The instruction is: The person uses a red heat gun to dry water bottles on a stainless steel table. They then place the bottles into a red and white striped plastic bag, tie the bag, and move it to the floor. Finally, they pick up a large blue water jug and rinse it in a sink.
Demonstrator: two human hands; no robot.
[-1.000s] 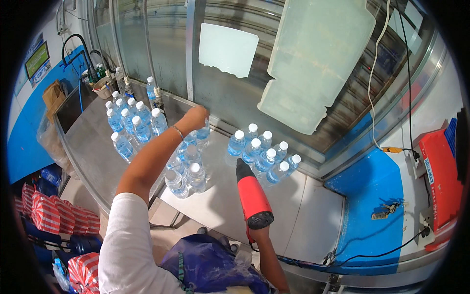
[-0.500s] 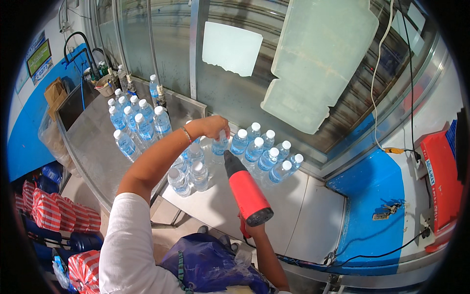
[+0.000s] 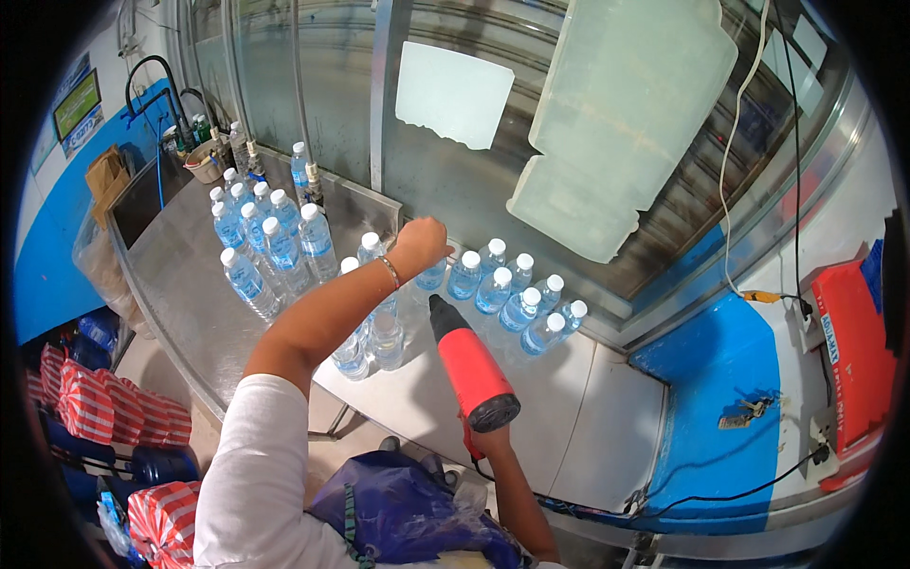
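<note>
White tiled counter adjoining a steel table: one clear blue-labelled bottle, shifted since a second ago from beside the middle cluster to just beside the right-hand group, which puts it right before the nozzle of the red heat gun. Left hand, its back now turned further upward, appears closed around the bottle's top, though cap and fingertips are hidden. Right hand, well apart from the left, wrapped round the heat gun's handle.
</note>
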